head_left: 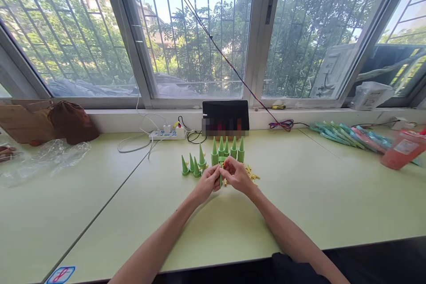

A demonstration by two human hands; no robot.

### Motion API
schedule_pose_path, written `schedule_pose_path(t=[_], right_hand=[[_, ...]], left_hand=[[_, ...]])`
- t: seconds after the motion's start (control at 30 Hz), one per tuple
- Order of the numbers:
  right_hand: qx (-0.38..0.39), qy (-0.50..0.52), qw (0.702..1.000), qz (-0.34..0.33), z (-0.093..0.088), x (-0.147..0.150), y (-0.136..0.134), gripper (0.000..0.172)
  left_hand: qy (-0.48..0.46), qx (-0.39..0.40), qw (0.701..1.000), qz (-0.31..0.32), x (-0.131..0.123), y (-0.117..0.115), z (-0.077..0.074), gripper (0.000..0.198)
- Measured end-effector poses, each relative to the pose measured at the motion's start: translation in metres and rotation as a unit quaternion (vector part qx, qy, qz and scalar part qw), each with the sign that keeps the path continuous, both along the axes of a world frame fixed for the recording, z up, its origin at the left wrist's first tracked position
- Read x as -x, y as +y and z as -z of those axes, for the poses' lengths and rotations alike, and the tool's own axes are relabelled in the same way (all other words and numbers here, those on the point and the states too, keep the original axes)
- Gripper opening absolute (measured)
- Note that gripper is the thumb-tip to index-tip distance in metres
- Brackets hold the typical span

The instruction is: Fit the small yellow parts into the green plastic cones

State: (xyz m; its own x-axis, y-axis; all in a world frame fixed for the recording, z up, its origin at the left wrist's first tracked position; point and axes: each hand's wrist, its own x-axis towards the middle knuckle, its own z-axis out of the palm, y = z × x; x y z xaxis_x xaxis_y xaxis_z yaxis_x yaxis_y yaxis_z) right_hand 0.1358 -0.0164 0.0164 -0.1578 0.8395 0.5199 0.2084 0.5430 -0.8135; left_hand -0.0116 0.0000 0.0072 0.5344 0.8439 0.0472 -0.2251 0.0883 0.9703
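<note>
My left hand [209, 182] and my right hand [237, 175] meet at the middle of the pale green table [133, 213], fingers curled. Between them they pinch a green cone-shaped spike [221, 178] that points down toward the tabletop; a small yellow part shows at the fingertips. Just beyond the hands, several green cones [227, 149] stand upright in a cluster, with three more cones [193, 166] to the left. Small yellow pieces [252, 174] lie scattered right of my right hand.
A black device [225, 117] leans against the window ledge behind the cones. A white power strip [168, 133] with cables lies left of it. A brown pouch [72, 120] and clear plastic bags [43, 157] sit far left. Teal packets [346, 136] and an orange pack [404, 149] lie far right.
</note>
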Motion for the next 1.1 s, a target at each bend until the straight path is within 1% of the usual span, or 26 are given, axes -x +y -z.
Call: schedule_pose_path(t=[0.23,0.37,0.63,0.87,1.1], right_hand=[[0.006,-0.009,1.000,0.009,0.0009,0.0000,0.0013,0.020],[0.015,0.005,1.000,0.007,0.0023,-0.0005,0.0017,0.022],[-0.001,0.012,1.000,0.007,0.0029,-0.0013,0.0013,0.022],[-0.013,0.012,1.000,-0.001,0.0041,-0.0019,0.0023,0.022],[-0.001,0.032,0.999,-0.021,0.0049,-0.0021,0.0033,0.026]], left_hand=[[-0.005,0.008,1.000,-0.010,-0.0022,0.0011,0.0002,0.042],[-0.002,0.012,1.000,-0.015,-0.0040,0.0007,-0.0009,0.044],[-0.004,0.014,1.000,-0.014,-0.0051,0.0014,-0.0016,0.042],[-0.001,0.017,1.000,-0.018,-0.0052,0.0009,-0.0017,0.042],[0.002,0.015,1.000,-0.020,-0.0051,-0.0016,-0.0068,0.041]])
